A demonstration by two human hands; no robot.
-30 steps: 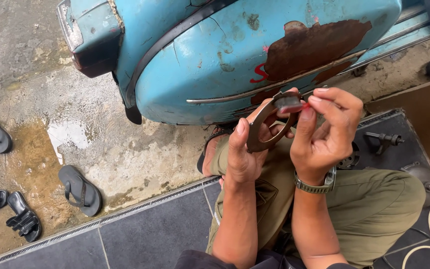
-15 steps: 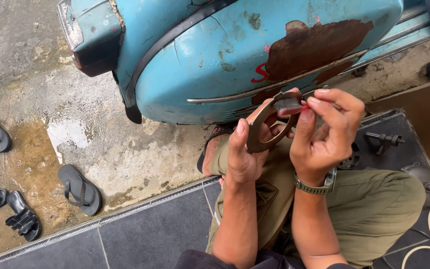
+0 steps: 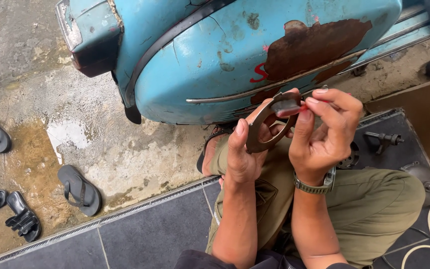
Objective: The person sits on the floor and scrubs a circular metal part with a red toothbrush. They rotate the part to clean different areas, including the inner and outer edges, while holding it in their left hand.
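Up close, the left hand (image 3: pixel 245 154) grips a curved brown brake shoe (image 3: pixel 267 130) by its lower arc, steadying it at chest height, while the right hand (image 3: pixel 324 134) pinches its grey upper end. Beyond stands a rusted blue scooter (image 3: pixel 215 55); sandals (image 3: pixel 78 189) lie far left.

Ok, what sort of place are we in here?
Probably an informal scooter repair spot outdoors: an old blue scooter with rust patches, loose metal parts on a dark mat, and sandals on wet concrete.
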